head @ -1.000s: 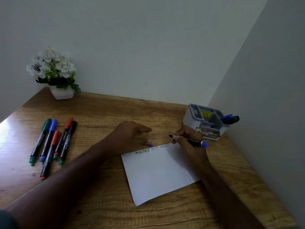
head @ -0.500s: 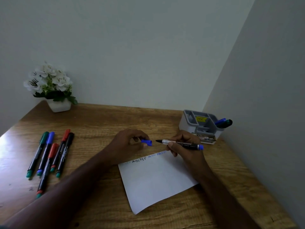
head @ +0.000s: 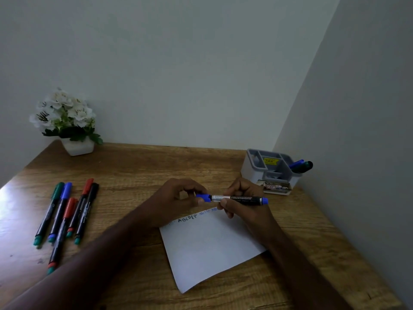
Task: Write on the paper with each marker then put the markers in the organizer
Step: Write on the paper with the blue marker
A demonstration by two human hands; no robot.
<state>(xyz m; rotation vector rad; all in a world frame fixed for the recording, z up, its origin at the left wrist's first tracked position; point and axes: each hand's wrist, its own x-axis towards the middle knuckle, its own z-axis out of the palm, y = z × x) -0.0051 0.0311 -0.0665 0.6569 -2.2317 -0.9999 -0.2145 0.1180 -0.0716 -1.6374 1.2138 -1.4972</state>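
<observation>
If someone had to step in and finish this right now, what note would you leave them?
Left hand: pinching the small blue cap, pressing it onto the marker tip.
Right hand: gripping the black-barrelled blue marker, held level above the white paper sheet.
Paper: lettering in black and blue along its top edge.
Grey plastic organizer, far right: two markers already inside.
Done: black and blue writing; the blue marker is being capped.
Left: drop this marker in the organizer, then write with and store the five markers lying on the wooden table at left.

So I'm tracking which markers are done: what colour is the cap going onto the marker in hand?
Blue cap, clearest in the head view.
</observation>
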